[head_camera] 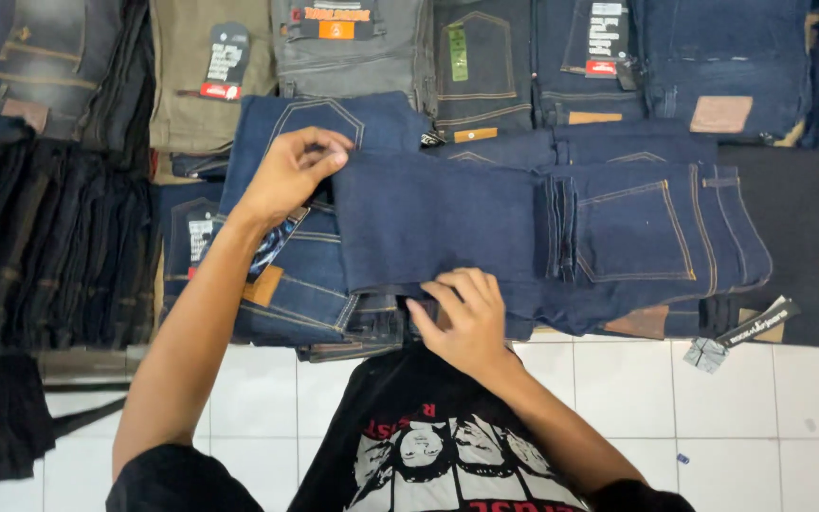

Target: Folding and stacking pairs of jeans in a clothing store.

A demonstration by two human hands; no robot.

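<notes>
Dark blue denim jeans [542,228] lay folded on top of stacked jeans [305,294] near the display's front edge. The left hand [291,171] pinched the fold's far corner; the right hand [466,318] gripped its near edge.

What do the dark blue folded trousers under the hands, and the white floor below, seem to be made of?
The dark blue folded trousers look like denim: matte woven cloth with tan contrast stitching around a back pocket. Both hands, left hand and right hand, press on them. The white floor seems glazed tile, judging by its grid of joints.
</notes>
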